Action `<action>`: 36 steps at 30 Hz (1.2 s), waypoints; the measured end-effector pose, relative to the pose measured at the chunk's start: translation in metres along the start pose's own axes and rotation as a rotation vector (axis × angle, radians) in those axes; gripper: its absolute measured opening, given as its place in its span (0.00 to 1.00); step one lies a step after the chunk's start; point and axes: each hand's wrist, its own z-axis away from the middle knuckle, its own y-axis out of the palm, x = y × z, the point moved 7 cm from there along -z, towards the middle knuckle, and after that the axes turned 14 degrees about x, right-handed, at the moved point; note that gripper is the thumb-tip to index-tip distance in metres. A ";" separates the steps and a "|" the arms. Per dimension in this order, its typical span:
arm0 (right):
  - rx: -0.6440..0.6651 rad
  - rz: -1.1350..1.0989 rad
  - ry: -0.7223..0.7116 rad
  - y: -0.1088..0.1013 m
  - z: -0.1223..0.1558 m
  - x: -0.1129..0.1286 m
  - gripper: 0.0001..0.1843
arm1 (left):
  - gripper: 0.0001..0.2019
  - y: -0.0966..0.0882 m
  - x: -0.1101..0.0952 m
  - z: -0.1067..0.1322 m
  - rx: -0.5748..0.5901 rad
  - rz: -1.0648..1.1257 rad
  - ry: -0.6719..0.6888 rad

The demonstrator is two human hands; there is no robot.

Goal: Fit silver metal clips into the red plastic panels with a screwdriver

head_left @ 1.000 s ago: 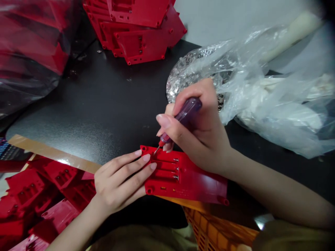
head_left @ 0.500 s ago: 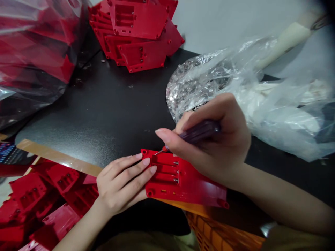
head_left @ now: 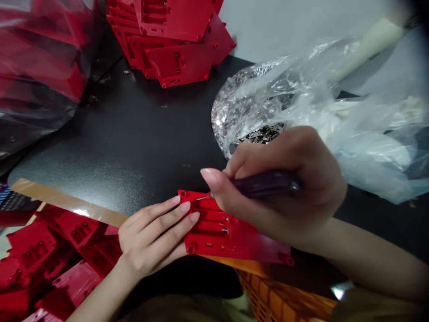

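A red plastic panel (head_left: pixel 243 241) with a battery compartment lies at the table's near edge. My left hand (head_left: pixel 156 237) grips its left end, fingers on top and the thumb hidden beneath. My right hand (head_left: pixel 284 192) is closed round the dark handle of a screwdriver-like tool (head_left: pixel 264 183). The tool's thin metal shaft points left, its tip at the upper left of the battery compartment. Small metal contacts show at the compartment's right side; my right hand covers part of the panel.
Stacked red panels (head_left: pixel 177 27) stand at the back. More lie in a pile (head_left: pixel 56 259) at lower left and in a clear bag (head_left: pixel 40 58). A plastic bag (head_left: pixel 264 98) holds small metal pieces. An orange crate (head_left: pixel 271 295) sits below the table edge.
My right hand has shifted to the right and the tool lies flatter, its tip still by the compartment's upper left. My left hand stays on the panel. The view has shifted slightly.
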 end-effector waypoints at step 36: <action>0.228 -0.261 0.085 0.014 -0.007 -0.023 0.12 | 0.14 -0.002 -0.004 -0.003 -0.025 -0.031 0.016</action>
